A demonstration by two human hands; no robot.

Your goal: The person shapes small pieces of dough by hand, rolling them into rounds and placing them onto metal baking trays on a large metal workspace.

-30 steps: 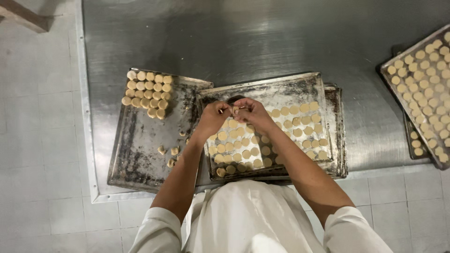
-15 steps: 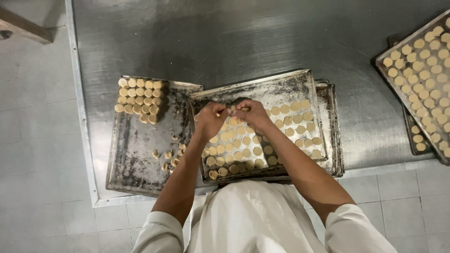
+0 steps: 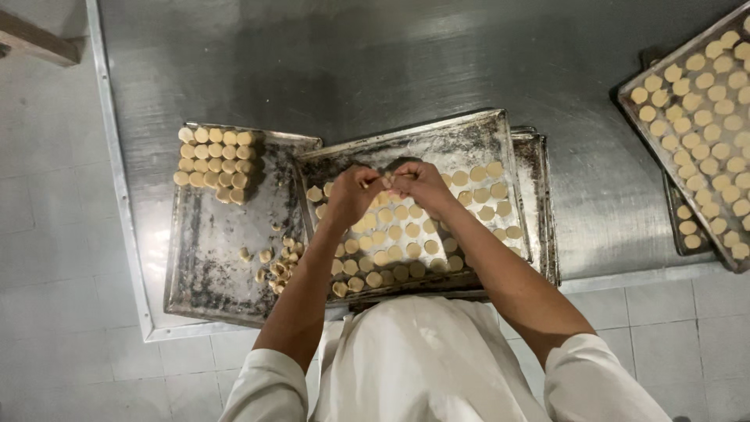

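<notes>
Dough rounds, small pale discs, lie in rough rows on the near half of the middle baking tray, which sits on top of a stack of like trays on a steel table. Both hands meet above this tray's upper middle. Left hand and right hand have fingertips pinched together at one spot between them; something small seems held there, probably one piece of dough, but it is too hidden to name for certain. Fingers curled close, nearly closed, on both sides. To the left, a second tray carries a tight block of rounds at its far corner and a loose scatter of scraps near the left forearm. A third tray, well apart at right, is filled edge to edge. Judgement: the step in hand looks like shaping or separating a single piece before setting it down. The far part of the middle tray is bare metal, so the next move calls for a light release into an open spot beside the last row, without nudging neighbours.
</notes>
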